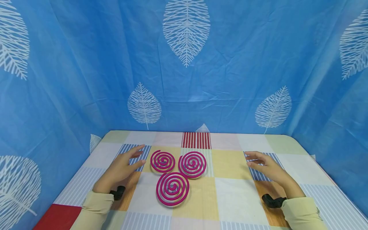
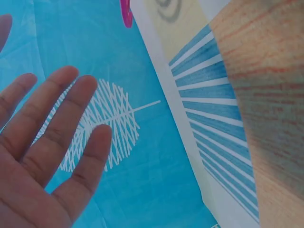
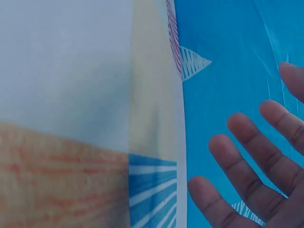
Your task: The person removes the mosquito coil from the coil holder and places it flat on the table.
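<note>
Head view alone shows three whole magenta spirals [image 1: 173, 187].

There are three spirals [image 1: 173, 186] [image 1: 163, 160] [image 1: 193, 163], two hands [image 1: 122, 165] [image 1: 269, 167], one table [image 1: 238, 195].

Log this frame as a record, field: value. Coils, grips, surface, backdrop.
coils: three flat magenta spiral coils, material unclear
layout: two side by side at back, one in front
left grip: bare, holds nothing, beside the back-left coil
right grip: bare, holds nothing, well right of coils
surface: multicoloured patchwork-patterned tabletop
backdrop: blue curtain, white leaf print
</note>
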### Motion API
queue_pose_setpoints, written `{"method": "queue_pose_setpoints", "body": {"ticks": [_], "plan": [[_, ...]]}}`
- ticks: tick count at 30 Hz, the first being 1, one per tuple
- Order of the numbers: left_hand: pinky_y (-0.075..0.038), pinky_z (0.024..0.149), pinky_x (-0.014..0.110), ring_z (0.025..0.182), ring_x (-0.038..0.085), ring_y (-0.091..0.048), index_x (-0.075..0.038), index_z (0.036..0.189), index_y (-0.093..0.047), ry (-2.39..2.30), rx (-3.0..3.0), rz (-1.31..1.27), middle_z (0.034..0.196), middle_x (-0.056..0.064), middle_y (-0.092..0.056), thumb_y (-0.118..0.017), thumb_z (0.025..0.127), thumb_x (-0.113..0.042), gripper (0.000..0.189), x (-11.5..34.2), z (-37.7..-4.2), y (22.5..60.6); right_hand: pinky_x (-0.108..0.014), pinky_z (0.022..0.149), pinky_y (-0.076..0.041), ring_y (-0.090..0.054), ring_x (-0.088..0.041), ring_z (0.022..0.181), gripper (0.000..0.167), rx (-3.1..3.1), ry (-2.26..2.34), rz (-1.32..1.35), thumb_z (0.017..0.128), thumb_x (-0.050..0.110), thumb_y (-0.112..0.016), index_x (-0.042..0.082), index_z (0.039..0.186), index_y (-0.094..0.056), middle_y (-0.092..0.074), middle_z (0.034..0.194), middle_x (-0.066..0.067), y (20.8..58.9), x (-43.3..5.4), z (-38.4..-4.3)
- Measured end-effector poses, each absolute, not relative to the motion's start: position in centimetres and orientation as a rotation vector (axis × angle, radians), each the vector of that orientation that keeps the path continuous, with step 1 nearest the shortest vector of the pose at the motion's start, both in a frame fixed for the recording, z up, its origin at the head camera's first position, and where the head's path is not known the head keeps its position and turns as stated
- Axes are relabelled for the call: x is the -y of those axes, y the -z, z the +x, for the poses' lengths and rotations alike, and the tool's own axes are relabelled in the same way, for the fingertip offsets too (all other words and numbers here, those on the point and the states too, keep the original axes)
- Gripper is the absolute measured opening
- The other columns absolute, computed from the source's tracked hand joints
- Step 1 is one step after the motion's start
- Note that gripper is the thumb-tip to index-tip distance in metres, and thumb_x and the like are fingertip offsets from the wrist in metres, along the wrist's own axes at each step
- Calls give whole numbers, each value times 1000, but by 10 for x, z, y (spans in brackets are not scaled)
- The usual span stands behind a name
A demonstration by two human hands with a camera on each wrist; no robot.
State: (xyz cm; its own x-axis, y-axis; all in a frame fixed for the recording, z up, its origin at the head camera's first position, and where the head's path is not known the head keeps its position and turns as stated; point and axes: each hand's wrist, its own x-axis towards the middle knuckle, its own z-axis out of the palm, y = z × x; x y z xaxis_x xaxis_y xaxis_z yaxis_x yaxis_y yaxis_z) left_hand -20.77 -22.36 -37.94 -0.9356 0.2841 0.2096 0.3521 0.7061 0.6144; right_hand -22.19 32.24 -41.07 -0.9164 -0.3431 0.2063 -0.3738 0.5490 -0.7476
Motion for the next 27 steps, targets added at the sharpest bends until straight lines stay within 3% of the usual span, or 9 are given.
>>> {"method": "queue_pose_setpoints", "body": {"ticks": [3, 8, 12, 20, 27], "plan": [[-54, 102, 64, 134, 50, -61, 0, 159, -50, 1090, 2812, -502, 145, 28, -64, -72, 106, -19, 60, 221, -207, 379, -23, 87, -57, -64, 4, 108, 44, 2721, -1390, 655, 109, 7, -63, -15, 147, -54, -64, 136, -35, 411, -319, -222], [-51, 106, 65, 132, 49, -62, 0, 157, -52, 1138, 2790, -537, 142, 26, -67, -71, 106, -16, 57, 218, -206, 383, -22, 86, -57, -62, 8, 106, 43, 2724, -1445, 666, 108, 4, -63, -16, 146, -54, -65, 134, -36, 410, -314, -221], [-47, 110, 66, 129, 46, -65, 1, 154, -56, 1177, 2753, -632, 137, 24, -70, -71, 106, -13, 52, 216, -205, 386, -22, 88, -56, -63, 6, 107, 43, 2730, -1461, 684, 109, 6, -63, -15, 145, -55, -66, 134, -34, 409, -310, -222], [-50, 107, 65, 125, 39, -69, 1, 150, -59, 1240, 2749, -714, 134, 17, -73, -72, 105, -14, 49, 206, -200, 386, -25, 88, -58, -68, -7, 113, 44, 2690, -1578, 774, 109, 5, -62, -17, 147, -53, -63, 135, -37, 410, -301, -222], [-53, 101, 55, 121, 36, -70, 0, 152, -58, 1253, 2804, -663, 131, 16, -73, -73, 105, -17, 52, 204, -195, 390, -24, 90, -57, -70, -13, 112, 45, 2675, -1652, 808, 109, 5, -62, -18, 146, -52, -63, 135, -38, 413, -293, -222]]}}
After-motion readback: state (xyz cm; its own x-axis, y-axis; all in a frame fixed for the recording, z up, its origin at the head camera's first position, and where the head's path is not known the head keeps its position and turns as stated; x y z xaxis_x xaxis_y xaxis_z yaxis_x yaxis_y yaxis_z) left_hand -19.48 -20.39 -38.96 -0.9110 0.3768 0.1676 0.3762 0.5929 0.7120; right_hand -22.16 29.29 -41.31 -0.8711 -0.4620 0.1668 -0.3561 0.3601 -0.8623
